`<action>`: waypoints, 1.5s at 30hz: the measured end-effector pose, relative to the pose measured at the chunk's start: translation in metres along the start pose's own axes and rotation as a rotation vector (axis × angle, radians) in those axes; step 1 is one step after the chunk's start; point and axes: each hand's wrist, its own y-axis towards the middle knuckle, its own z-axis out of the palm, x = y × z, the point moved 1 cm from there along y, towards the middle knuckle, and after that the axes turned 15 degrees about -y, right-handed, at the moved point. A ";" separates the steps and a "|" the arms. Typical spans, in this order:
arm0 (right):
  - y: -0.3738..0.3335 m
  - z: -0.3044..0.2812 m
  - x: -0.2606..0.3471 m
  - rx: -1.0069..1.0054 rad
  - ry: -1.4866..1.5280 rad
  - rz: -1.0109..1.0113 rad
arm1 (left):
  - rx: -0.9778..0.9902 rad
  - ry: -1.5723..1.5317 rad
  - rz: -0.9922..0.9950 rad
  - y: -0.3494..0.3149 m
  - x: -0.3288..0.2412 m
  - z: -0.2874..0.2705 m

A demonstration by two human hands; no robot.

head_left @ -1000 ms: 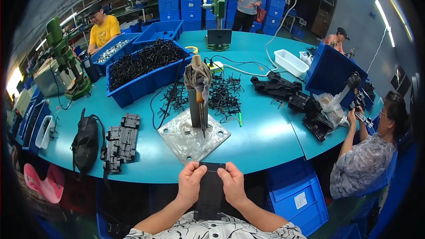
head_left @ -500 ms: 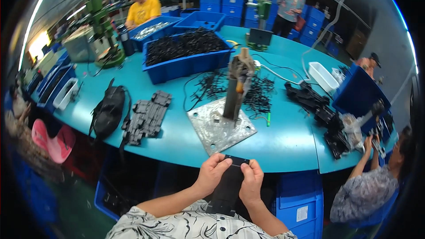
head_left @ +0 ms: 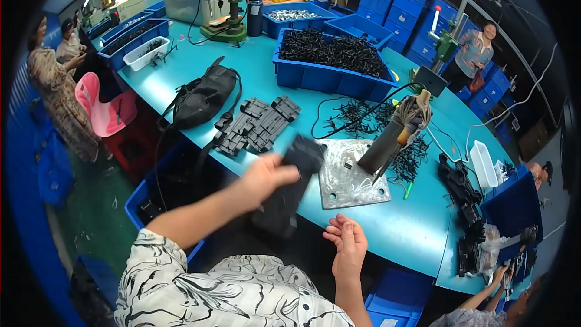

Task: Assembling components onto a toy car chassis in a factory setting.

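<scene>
My left hand [head_left: 264,180] grips a long, flat black plastic piece [head_left: 284,200] near its upper end, thumb across its face. Motion blurs the piece, and it hangs over the table's near edge. Apart from it, my right hand [head_left: 349,245] is at the table edge, fingers loosely curled and slightly apart, with nothing seen in them. Several similar black plastic parts [head_left: 257,124] lie side by side beyond my left hand. Between my hands and farther in stands a metal base plate [head_left: 351,191] with an upright dark post [head_left: 387,145].
A black bag [head_left: 206,98] lies left of the black parts. Beyond is a blue bin [head_left: 336,79] full of small black pieces; more lie loose behind the post. A green press [head_left: 229,6] stands at the back left. Other people sit or stand around the teal table [head_left: 411,224].
My left hand has carried the black plastic piece leftward and up toward the laid-out parts. My right hand has let go of it. The whole view has turned to the left.
</scene>
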 end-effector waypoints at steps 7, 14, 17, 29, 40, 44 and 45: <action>-0.002 -0.004 0.000 0.069 -0.036 0.046 | -0.197 0.351 0.208 0.113 -0.075 -0.093; 0.018 -0.057 0.027 -0.032 -0.154 0.000 | -0.299 1.061 0.181 0.138 -0.072 -0.107; 0.035 -0.090 0.043 -0.116 -0.249 -0.091 | -0.281 1.201 0.316 0.142 -0.066 -0.112; 0.146 -0.233 0.050 -0.543 -1.033 -0.321 | -0.107 1.060 0.845 0.063 -0.048 -0.038; 0.264 -0.272 0.076 -0.722 -1.739 -0.209 | 0.293 1.006 0.634 -0.008 0.049 0.015; 0.260 -0.285 0.078 -0.770 -1.681 -0.535 | 0.360 0.982 0.675 -0.012 0.048 0.025; 0.253 -0.286 0.081 -0.860 -1.641 -0.709 | 0.359 0.963 0.662 -0.014 0.048 0.025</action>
